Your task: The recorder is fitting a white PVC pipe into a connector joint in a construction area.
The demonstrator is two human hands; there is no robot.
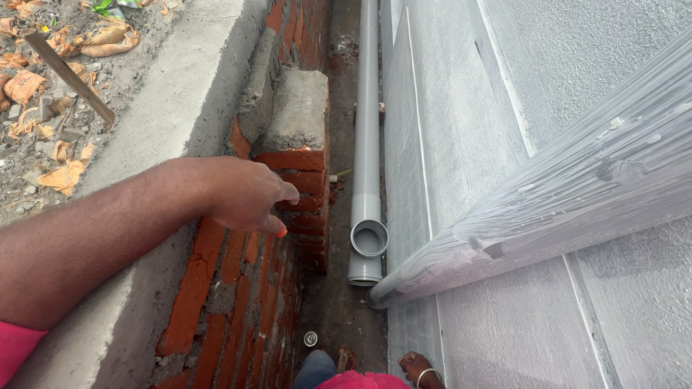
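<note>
Our left hand (245, 193) hangs with fingers loosely spread and empty, just over the brick wall (238, 288), a fingertip near the top red course. Our right hand (418, 371) shows only at the bottom edge; we cannot tell its grip. Below in the trench lies one grey pipe (367, 144) with one side socket (369, 238), beside one wrapped pipe (562, 194). If we lean on the loose-looking mortar cap (299, 108), it could drop onto the pipe.

grey pipe (367, 130) | plastic-wrapped pipe (562, 194) | wooden stick (68, 75)
</note>
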